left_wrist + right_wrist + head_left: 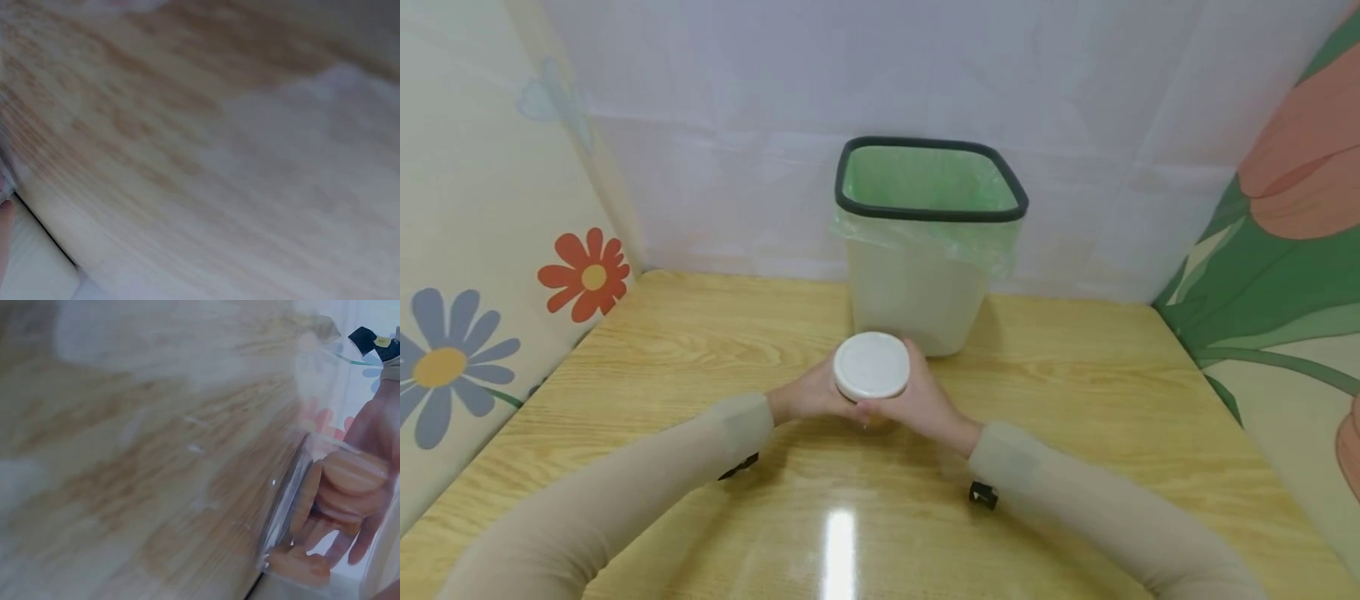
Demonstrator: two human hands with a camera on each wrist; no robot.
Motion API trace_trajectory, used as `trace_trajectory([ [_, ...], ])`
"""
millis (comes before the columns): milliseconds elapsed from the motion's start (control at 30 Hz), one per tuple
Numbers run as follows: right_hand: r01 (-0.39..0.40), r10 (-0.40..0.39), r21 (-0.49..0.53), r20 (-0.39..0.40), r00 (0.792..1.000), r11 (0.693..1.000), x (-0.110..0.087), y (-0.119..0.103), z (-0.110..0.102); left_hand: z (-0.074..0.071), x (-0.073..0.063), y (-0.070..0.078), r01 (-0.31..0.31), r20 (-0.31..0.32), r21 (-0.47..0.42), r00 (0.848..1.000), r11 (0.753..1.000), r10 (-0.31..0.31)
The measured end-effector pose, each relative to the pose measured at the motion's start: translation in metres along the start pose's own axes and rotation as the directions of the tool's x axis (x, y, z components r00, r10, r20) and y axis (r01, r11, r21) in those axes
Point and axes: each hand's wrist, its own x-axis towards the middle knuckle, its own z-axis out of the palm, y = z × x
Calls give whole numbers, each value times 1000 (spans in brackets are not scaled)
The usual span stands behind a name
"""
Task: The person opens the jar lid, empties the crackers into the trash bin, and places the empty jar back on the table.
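Note:
A clear jar (pixel 289 515) with a round white lid (pixel 872 365) is between my two hands, in front of the bin. My left hand (pixel 811 392) grips its left side and my right hand (pixel 931 406) grips its right side, the thumbs meeting at the near side below the lid. Through the clear wall, the right wrist view shows several rounded tan pieces (pixel 353 474) like biscuits, with the left hand's fingers behind. In the left wrist view only a sliver of finger (pixel 5 228) shows at the left edge. The lid sits on the jar.
Behind the jar stands a pale bin (pixel 917 283) with a dark rim and a green plastic liner, against a white cloth backdrop (pixel 737 192). The wooden table (pixel 1075 375) has flower-patterned panels on both sides. Dark wrist devices (pixel 982 495) sit under the sleeves.

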Motion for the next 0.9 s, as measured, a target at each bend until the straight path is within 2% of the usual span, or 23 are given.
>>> trace_trajectory([
  [300,-59,58,1,79,995,998,4,5,-8,0,-1,-1,0,3,1,1000,1000,0],
  [667,11,-11,1,178,984,1000,11,10,-19,-1,1,-2,-30,25,-22,999,999,31],
  [900,39,-38,-1,233,972,999,16,15,-23,-2,0,-3,6,13,-12,1000,1000,-6],
])
